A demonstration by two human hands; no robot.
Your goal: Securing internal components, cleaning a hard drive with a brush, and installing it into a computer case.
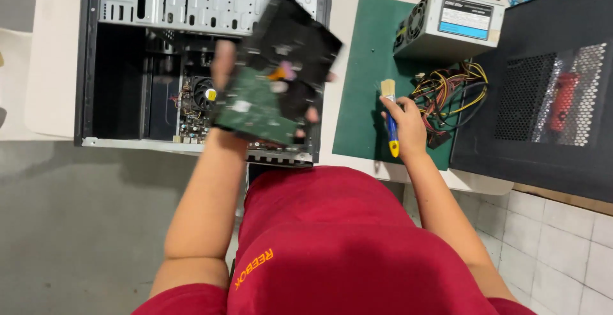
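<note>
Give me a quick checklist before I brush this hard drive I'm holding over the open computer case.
1. Left hand grip on the hard drive: ok, held at its edges.
2. Circuit board side facing up: ok.
3. Right hand holds the brush: ok.
4. Brush touching the drive: not ok, apart, over the green mat.
5. Drive steady: cannot tell, blurred.
6. Power supply cables clear of the brush: ok, beside it.

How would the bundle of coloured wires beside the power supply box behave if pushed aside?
The wire bundle would probably flop and drag, since it lies in loose loops. It likely tugs on the power supply box where it seems attached. It could snag the brush in the right hand.
</note>
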